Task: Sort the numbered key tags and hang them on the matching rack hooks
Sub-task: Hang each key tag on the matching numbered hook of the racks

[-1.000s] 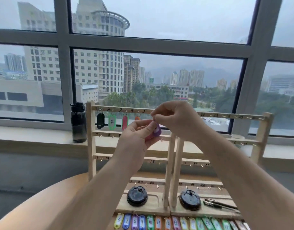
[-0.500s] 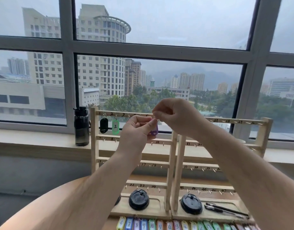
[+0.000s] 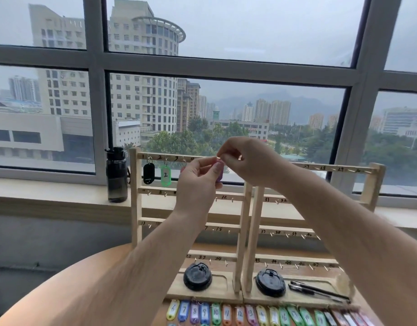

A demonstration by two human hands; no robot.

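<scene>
Two wooden key racks point(image 3: 247, 231) with numbered hooks stand side by side on the table. A black tag point(image 3: 148, 173) and a green tag marked 2 point(image 3: 165, 176) hang on the top left rail. My left hand point(image 3: 198, 180) pinches a purple tag point(image 3: 219, 171) in front of that rail. My right hand point(image 3: 247, 161) pinches the tag's ring at its top. The hooks behind my hands are hidden. A row of several coloured numbered tags point(image 3: 250, 314) lies along the table's near edge.
Two black round lids point(image 3: 197, 276) point(image 3: 270, 282) sit in the rack bases, with black pens point(image 3: 318, 291) in the right base. A dark bottle point(image 3: 117, 175) stands on the windowsill left of the racks. The round wooden table point(image 3: 68, 290) curves away at left.
Both hands rose slightly with the purple tag, toward the top rail. The view tilted up, so the red and orange tags are now hidden behind my left hand.
</scene>
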